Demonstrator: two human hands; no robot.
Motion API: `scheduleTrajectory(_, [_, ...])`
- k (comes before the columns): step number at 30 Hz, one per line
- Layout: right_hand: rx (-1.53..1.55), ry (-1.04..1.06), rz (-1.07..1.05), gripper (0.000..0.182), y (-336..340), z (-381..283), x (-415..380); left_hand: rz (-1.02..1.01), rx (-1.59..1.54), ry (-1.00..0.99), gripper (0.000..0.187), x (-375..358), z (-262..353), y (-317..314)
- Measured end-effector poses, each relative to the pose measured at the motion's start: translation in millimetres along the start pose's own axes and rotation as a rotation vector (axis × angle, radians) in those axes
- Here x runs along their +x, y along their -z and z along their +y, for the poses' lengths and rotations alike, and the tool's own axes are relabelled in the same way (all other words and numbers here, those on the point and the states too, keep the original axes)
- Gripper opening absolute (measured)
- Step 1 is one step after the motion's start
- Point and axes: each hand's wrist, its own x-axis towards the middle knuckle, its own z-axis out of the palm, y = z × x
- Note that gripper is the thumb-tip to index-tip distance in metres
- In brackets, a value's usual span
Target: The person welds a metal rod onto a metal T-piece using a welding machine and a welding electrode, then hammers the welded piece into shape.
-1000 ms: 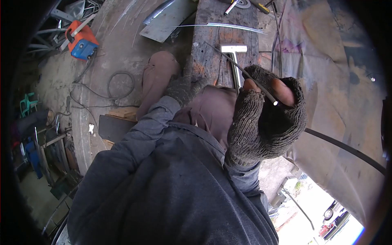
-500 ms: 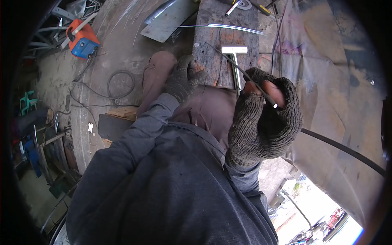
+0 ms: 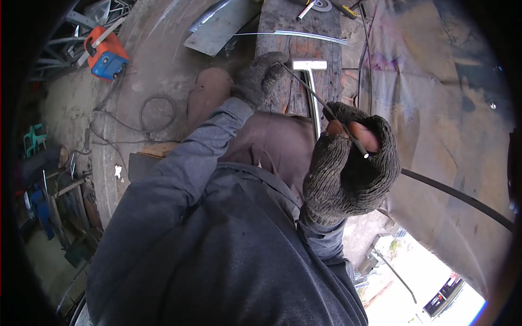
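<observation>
Grey knit gloves: right hand is pinching a thin rod near its end, left hand is closing on the far tip over the wooden tabletop. T-shaped steel piece is lying beside the rod, not yet joined, judging by the gap.

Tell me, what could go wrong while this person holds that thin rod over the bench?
The right hand pinches a thin metal rod in a fingerless glove, so bare fingertips might get nicked by its cut end. The left hand is at the rod's far tip over the wooden bench; a slip could jab it. Loose metal strips lie near the bench edge and might slide off.
</observation>
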Motion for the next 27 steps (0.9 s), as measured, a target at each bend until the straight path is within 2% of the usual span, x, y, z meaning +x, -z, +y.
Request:
scheduleTrajectory(1, [0.001, 0.0, -0.003, 0.028, -1, 0, -1, 0.002, -0.001, 0.002, 0.033, -6, 20, -4])
scheduleTrajectory(3, [0.135, -0.087, 0.028, 0.025, -2, 2, -6, 0.143, 0.484, -0.398, 0.024, -20, 56, -11])
scheduleTrajectory(7, [0.154, -0.033, 0.186, 0.034, -10, 5, -13, 0.183, 0.471, -0.404, 0.022, -19, 57, -19])
scheduleTrajectory(9, [0.114, -0.07, 0.066, 0.029, -3, 2, -14, 0.246, 0.366, -0.423, 0.021, -20, 55, -23])
scheduleTrajectory(13, [0.266, -0.164, 0.05, 0.026, -9, 3, -7, 0.273, 0.436, -0.463, 0.021, -18, 53, -24])
scheduleTrajectory(15, [0.288, -0.158, 0.035, 0.048, -13, 6, -10, 0.261, 0.413, -0.481, 0.021, -18, 55, -23])
scheduleTrajectory(19, [0.218, -0.18, -0.043, 0.048, -3, -2, -6, 0.259, 0.405, -0.448, 0.022, -16, 47, -22])
scheduleTrajectory(21, [0.17, -0.348, -0.036, 0.051, -2, -6, -5, 0.283, 0.461, -0.48, 0.022, -20, 53, -24])
scheduleTrajectory(24, [0.218, -0.277, -0.004, 0.053, -4, 5, -3, 0.256, 0.442, -0.518, 0.02, -18, 54, -23])
scheduleTrajectory(27, [0.177, -0.284, -0.057, 0.054, 4, 9, 1, 0.264, 0.428, -0.471, 0.018, -21, 57, -26])
